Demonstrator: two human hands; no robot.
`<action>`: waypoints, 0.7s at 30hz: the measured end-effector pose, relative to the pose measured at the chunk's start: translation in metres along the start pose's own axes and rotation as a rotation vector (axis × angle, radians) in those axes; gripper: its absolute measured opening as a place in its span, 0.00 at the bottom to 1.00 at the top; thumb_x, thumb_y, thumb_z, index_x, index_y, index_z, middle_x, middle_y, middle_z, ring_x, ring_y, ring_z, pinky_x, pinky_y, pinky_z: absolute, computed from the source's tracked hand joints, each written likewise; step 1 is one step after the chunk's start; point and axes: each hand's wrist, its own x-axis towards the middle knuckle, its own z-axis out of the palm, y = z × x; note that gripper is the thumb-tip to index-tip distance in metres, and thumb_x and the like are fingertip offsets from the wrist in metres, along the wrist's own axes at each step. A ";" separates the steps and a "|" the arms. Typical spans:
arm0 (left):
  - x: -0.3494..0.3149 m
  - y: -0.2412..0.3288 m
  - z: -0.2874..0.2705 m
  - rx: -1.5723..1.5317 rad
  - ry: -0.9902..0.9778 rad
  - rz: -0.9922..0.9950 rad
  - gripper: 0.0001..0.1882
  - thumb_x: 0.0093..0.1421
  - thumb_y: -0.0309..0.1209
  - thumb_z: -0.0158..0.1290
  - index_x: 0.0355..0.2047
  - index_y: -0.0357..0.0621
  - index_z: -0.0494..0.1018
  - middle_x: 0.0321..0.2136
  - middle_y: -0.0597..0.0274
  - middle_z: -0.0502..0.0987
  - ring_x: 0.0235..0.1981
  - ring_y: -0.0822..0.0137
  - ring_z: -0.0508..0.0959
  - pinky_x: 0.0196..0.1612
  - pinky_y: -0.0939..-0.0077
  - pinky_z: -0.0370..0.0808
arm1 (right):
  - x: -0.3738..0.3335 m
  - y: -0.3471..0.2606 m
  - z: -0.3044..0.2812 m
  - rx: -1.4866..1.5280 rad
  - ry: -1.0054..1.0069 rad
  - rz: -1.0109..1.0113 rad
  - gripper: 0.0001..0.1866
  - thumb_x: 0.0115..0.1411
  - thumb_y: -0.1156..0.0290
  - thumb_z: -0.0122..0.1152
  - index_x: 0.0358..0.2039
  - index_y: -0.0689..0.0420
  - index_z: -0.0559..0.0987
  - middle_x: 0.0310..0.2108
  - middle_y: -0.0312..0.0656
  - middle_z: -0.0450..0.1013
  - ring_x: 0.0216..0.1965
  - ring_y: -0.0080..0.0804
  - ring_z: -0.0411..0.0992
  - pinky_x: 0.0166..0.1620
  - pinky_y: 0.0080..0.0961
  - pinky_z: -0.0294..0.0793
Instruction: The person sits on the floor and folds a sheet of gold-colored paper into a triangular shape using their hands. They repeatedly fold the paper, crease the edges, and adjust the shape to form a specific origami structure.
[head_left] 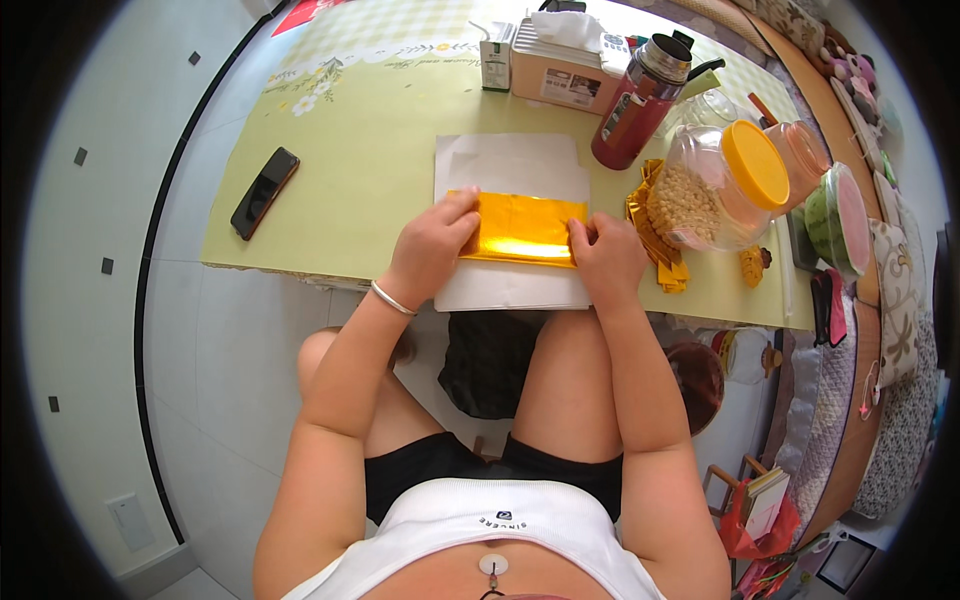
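A shiny gold foil paper (525, 225), folded into a wide strip, lies across a stack of white paper (510, 158) at the table's near edge. My left hand (430, 248), with a bangle on its wrist, holds the strip's left end, fingers on top. At the right end, my right hand (612, 260) has its thumb and curled fingers closed on the foil's edge. Just right of that hand, several folded gold foil pieces (668, 268) sit in a heap beside a clear jar (690, 195) with a yellow lid, partly filled with small tan pieces.
A black phone (265, 194) lies on the left of the table (350, 180). Along the back stand a drink carton (495, 58), a tissue box (562, 75) and an open red thermos (640, 105). A cut watermelon (838, 222) and a small gold figure (753, 267) are at right.
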 end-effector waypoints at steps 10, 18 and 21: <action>-0.012 0.032 -0.009 0.193 -0.446 0.163 0.46 0.58 0.75 0.37 0.68 0.62 0.65 0.71 0.52 0.57 0.70 0.32 0.53 0.68 0.31 0.49 | 0.000 -0.004 -0.007 -0.123 0.024 -0.064 0.25 0.58 0.55 0.66 0.50 0.59 0.76 0.50 0.50 0.74 0.54 0.49 0.70 0.56 0.42 0.69; -0.037 0.035 -0.020 0.167 -0.482 -0.042 0.58 0.55 0.76 0.40 0.72 0.40 0.54 0.74 0.47 0.46 0.75 0.47 0.44 0.72 0.41 0.40 | -0.055 -0.004 -0.024 -0.061 -0.434 -0.461 0.48 0.59 0.40 0.61 0.69 0.62 0.61 0.73 0.53 0.52 0.74 0.48 0.48 0.73 0.50 0.44; -0.039 0.026 -0.033 0.269 -0.432 -0.095 0.47 0.59 0.65 0.51 0.63 0.34 0.66 0.68 0.48 0.61 0.71 0.46 0.55 0.71 0.42 0.48 | -0.052 0.016 -0.049 -0.143 -0.497 -0.431 0.49 0.58 0.38 0.60 0.69 0.63 0.61 0.73 0.55 0.49 0.75 0.48 0.46 0.73 0.48 0.43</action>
